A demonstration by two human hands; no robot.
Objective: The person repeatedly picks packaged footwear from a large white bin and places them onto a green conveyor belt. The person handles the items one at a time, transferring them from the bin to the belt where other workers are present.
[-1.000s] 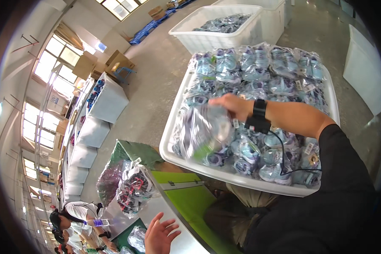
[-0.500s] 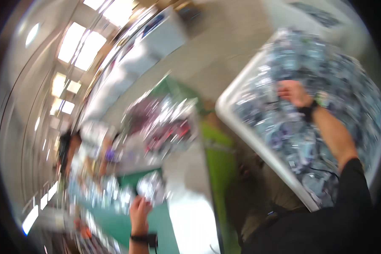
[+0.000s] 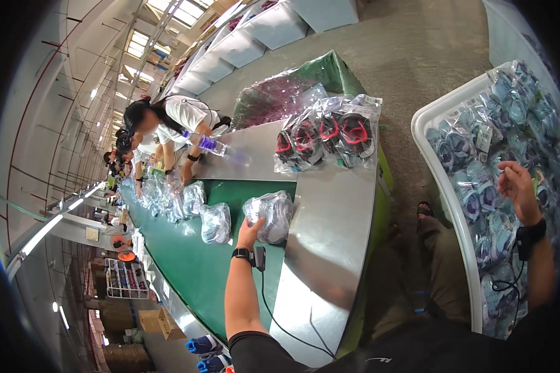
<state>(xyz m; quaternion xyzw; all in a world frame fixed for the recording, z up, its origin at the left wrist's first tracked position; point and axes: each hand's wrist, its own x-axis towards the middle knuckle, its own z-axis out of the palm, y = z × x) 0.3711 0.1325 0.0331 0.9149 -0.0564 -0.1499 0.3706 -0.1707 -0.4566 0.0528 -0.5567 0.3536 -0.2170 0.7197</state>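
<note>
On the green conveyor belt [image 3: 199, 267], my left hand [image 3: 249, 235] grips the near left side of a clear plastic bag of pale grey shoes [image 3: 275, 217]. The bag rests at the belt's end, against the metal table edge. My right hand [image 3: 519, 191] hovers over a white bin [image 3: 447, 177], empty, with its fingers loosely bent and apart. Beneath it, the bin is heaped with bagged light-blue shoes [image 3: 478, 198]. Just left of the bag in my left hand lies another bagged pair [image 3: 216, 224], apart from it.
Bagged black-and-red shoes [image 3: 330, 133] lie on the metal tabletop [image 3: 330, 230]. A plastic bottle [image 3: 211, 147] is near co-workers [image 3: 186, 118] reaching over the belt. Beyond the table stands a green-lined container [image 3: 336, 74]. White bins [image 3: 274, 28] line the far floor.
The view has turned left and steadied from a blur. My left hand now has hold of bagged shoes on the belt. My right hand has lifted off the shoes in the bin.
</note>
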